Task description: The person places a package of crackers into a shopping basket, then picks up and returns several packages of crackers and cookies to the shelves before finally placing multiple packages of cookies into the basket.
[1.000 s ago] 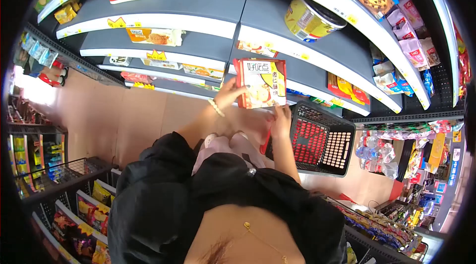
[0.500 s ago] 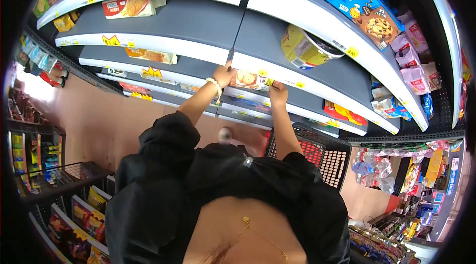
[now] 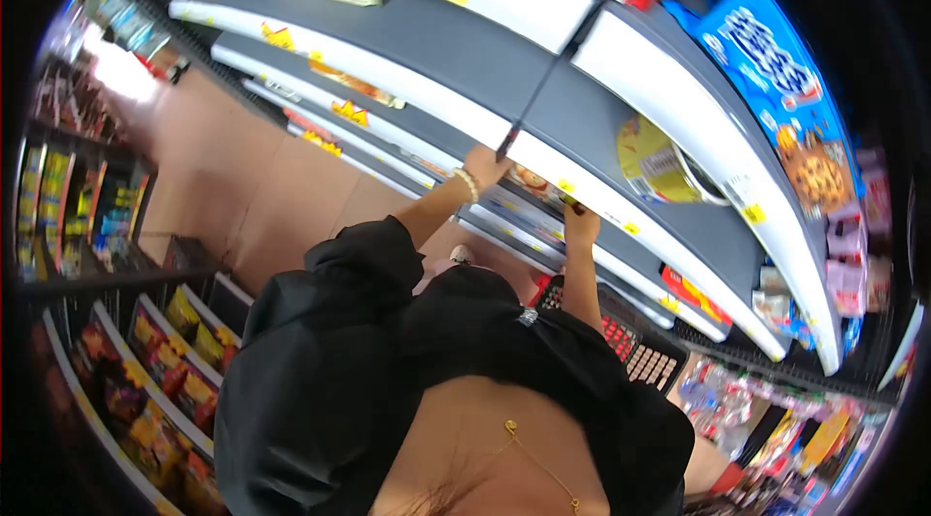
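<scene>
A red and yellow biscuit package (image 3: 530, 178) lies flat on a grey shelf (image 3: 621, 128), mostly hidden behind the shelf's white front edge. My left hand (image 3: 485, 166), with a bead bracelet on its wrist, grips the package's left end. My right hand (image 3: 581, 222) holds its right end at the shelf edge. Both arms reach up and forward from my black sleeves.
A yellow round tin (image 3: 661, 163) lies on the same shelf to the right. A blue cookie bag (image 3: 776, 60) sits on the shelf above. A red and black shopping basket (image 3: 635, 346) stands by my right side. Snack racks (image 3: 165, 361) line the aisle at lower left.
The package went from in front of me, label facing me, up and flat onto the shelf. Both hands followed it, and the view swung up and left.
</scene>
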A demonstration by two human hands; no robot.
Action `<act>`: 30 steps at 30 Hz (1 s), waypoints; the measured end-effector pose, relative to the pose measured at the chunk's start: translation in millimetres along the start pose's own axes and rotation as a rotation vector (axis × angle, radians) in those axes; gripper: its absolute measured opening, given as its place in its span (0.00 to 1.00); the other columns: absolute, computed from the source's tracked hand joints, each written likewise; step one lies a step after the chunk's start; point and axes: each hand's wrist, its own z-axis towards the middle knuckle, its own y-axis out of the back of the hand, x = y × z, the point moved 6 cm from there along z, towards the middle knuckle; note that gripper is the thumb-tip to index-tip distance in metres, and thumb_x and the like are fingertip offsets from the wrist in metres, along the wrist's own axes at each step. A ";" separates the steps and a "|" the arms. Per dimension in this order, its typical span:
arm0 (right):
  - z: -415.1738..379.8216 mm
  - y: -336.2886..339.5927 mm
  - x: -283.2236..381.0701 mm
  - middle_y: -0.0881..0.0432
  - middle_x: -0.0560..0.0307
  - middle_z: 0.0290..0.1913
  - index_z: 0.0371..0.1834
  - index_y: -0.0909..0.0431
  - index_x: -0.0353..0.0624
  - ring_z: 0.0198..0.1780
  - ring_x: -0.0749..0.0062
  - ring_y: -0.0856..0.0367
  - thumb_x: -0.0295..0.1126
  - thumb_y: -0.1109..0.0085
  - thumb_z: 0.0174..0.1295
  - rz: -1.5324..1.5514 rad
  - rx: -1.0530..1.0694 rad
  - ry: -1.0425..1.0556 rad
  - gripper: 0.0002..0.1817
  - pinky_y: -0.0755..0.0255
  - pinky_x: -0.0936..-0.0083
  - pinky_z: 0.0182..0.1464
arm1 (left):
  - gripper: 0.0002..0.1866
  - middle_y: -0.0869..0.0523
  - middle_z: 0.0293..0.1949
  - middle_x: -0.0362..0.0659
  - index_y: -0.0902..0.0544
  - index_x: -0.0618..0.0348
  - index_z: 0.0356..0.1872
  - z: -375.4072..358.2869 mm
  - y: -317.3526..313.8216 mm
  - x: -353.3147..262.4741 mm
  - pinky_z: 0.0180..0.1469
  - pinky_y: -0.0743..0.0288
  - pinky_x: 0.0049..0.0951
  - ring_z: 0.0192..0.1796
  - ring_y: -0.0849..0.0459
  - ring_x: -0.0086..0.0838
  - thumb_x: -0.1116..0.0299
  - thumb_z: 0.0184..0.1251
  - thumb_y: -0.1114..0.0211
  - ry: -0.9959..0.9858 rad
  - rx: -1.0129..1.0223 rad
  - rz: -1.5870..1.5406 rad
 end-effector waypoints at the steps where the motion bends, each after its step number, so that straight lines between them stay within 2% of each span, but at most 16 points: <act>1: 0.2 2.6 6.5 0.19 0.51 0.31 0.37 0.24 0.36 0.34 0.64 0.20 0.32 0.37 0.43 0.050 -0.009 0.053 0.17 0.29 0.72 0.41 | 0.16 0.22 0.34 0.56 0.24 0.64 0.34 -5.9 8.5 -3.2 0.39 0.28 0.39 0.37 0.22 0.48 0.61 0.50 0.38 0.003 -0.007 0.001; 2: -0.2 -0.1 3.4 0.22 0.46 0.38 0.42 0.26 0.35 0.42 0.58 0.24 0.31 0.38 0.45 0.134 0.082 -0.039 0.19 0.33 0.70 0.47 | 0.15 0.22 0.36 0.56 0.24 0.65 0.32 -12.9 17.5 -6.8 0.40 0.28 0.38 0.39 0.22 0.47 0.62 0.50 0.38 -0.010 -0.029 -0.035; 3: -4.1 -0.3 3.0 0.25 0.41 0.46 0.46 0.28 0.35 0.51 0.52 0.29 0.30 0.39 0.47 0.212 0.172 -0.139 0.22 0.37 0.67 0.53 | 0.15 0.24 0.40 0.56 0.25 0.65 0.37 -22.1 26.4 -6.7 0.42 0.29 0.37 0.42 0.23 0.45 0.66 0.51 0.38 -0.103 -0.100 -0.118; 4: -7.7 6.7 9.6 0.26 0.41 0.47 0.47 0.29 0.34 0.51 0.52 0.29 0.29 0.39 0.47 0.168 0.151 -0.133 0.22 0.36 0.67 0.52 | 0.23 0.25 0.44 0.56 0.31 0.62 0.51 -33.9 38.8 -8.6 0.42 0.27 0.32 0.46 0.23 0.41 0.65 0.53 0.38 -0.020 -0.067 -0.214; 5: -11.1 14.2 16.5 0.27 0.40 0.48 0.48 0.30 0.33 0.51 0.51 0.29 0.29 0.39 0.47 0.124 0.124 -0.129 0.23 0.35 0.67 0.51 | 0.20 0.27 0.48 0.52 0.30 0.62 0.50 -41.2 45.0 -0.6 0.43 0.26 0.32 0.48 0.23 0.37 0.70 0.55 0.40 -0.062 -0.130 -0.295; 7: -20.1 32.0 37.9 0.30 0.39 0.49 0.49 0.32 0.32 0.50 0.51 0.31 0.27 0.40 0.47 0.129 0.017 -0.135 0.23 0.33 0.66 0.48 | 0.21 0.26 0.48 0.50 0.31 0.62 0.51 -58.1 67.2 14.7 0.49 0.28 0.31 0.49 0.24 0.35 0.76 0.53 0.42 -0.020 -0.155 -0.389; 9: -31.2 48.4 62.1 0.32 0.39 0.49 0.50 0.34 0.31 0.50 0.51 0.32 0.26 0.41 0.48 0.226 -0.138 -0.152 0.24 0.32 0.66 0.44 | 0.19 0.26 0.48 0.47 0.30 0.60 0.50 -66.0 86.3 50.8 0.47 0.28 0.30 0.48 0.24 0.33 0.75 0.55 0.42 0.057 -0.204 -0.403; 13: -49.8 49.2 95.5 0.34 0.42 0.47 0.50 0.37 0.32 0.50 0.52 0.33 0.24 0.44 0.50 0.212 -0.206 -0.042 0.23 0.31 0.66 0.41 | 0.16 0.23 0.45 0.44 0.28 0.57 0.48 -92.8 138.2 95.1 0.45 0.28 0.29 0.47 0.23 0.30 0.73 0.57 0.42 0.158 -0.304 -0.415; 16: -67.0 37.9 125.2 0.33 0.44 0.47 0.49 0.37 0.33 0.49 0.55 0.34 0.22 0.44 0.50 0.136 -0.228 -0.034 0.22 0.32 0.67 0.43 | 0.14 0.20 0.42 0.41 0.26 0.56 0.46 -105.6 170.6 102.5 0.44 0.29 0.29 0.46 0.22 0.27 0.70 0.58 0.43 0.199 -0.243 -0.324; 19: -95.9 9.7 132.9 0.33 0.46 0.46 0.47 0.36 0.34 0.49 0.57 0.33 0.22 0.43 0.49 0.172 -0.376 -0.019 0.21 0.33 0.67 0.47 | 0.13 0.20 0.42 0.42 0.26 0.57 0.45 -107.4 182.8 125.2 0.44 0.30 0.28 0.46 0.22 0.28 0.71 0.59 0.43 0.136 -0.102 -0.279; 20: -105.6 2.7 141.7 0.32 0.46 0.46 0.46 0.33 0.35 0.49 0.57 0.33 0.23 0.41 0.48 0.288 -0.347 -0.181 0.20 0.33 0.69 0.47 | 0.11 0.20 0.41 0.43 0.26 0.58 0.44 -107.7 188.2 127.3 0.44 0.30 0.28 0.45 0.22 0.28 0.72 0.59 0.44 0.096 -0.082 -0.314; 21: -113.6 -8.1 141.4 0.32 0.46 0.48 0.43 0.32 0.35 0.50 0.57 0.33 0.23 0.41 0.49 0.246 -0.354 -0.126 0.17 0.32 0.71 0.45 | 0.10 0.20 0.40 0.44 0.26 0.58 0.43 -109.3 192.7 131.2 0.45 0.30 0.27 0.45 0.22 0.28 0.73 0.59 0.44 0.061 -0.054 -0.352; 23: -132.2 -26.2 142.7 0.32 0.46 0.50 0.37 0.28 0.38 0.51 0.58 0.33 0.24 0.41 0.49 0.275 -0.377 -0.093 0.11 0.31 0.74 0.42 | 0.09 0.20 0.38 0.47 0.24 0.61 0.40 -106.9 196.1 141.8 0.41 0.28 0.27 0.41 0.21 0.32 0.74 0.57 0.44 -0.380 -0.078 0.036; 25: -146.4 -14.0 171.3 0.30 0.48 0.50 0.31 0.28 0.40 0.51 0.60 0.32 0.24 0.41 0.50 0.342 -0.362 -0.228 0.07 0.31 0.75 0.41 | 0.08 0.20 0.37 0.45 0.23 0.61 0.38 -101.2 180.7 180.8 0.42 0.28 0.25 0.41 0.21 0.30 0.73 0.58 0.44 -0.170 0.062 -0.321; 29: -163.4 46.0 200.0 0.27 0.51 0.48 0.28 0.27 0.41 0.47 0.64 0.28 0.24 0.42 0.51 0.379 -0.506 -0.265 0.04 0.31 0.76 0.40 | 0.08 0.20 0.39 0.43 0.24 0.62 0.39 -99.1 176.4 148.1 0.43 0.29 0.23 0.42 0.22 0.26 0.74 0.58 0.44 -0.041 0.281 -0.473; 30: -166.3 59.3 191.7 0.27 0.49 0.48 0.27 0.28 0.39 0.47 0.70 0.28 0.24 0.42 0.53 0.387 -0.542 -0.275 0.04 0.34 0.78 0.47 | 0.08 0.20 0.39 0.43 0.24 0.62 0.39 -97.6 173.8 132.1 0.44 0.29 0.22 0.42 0.22 0.25 0.74 0.58 0.44 -0.047 0.324 -0.476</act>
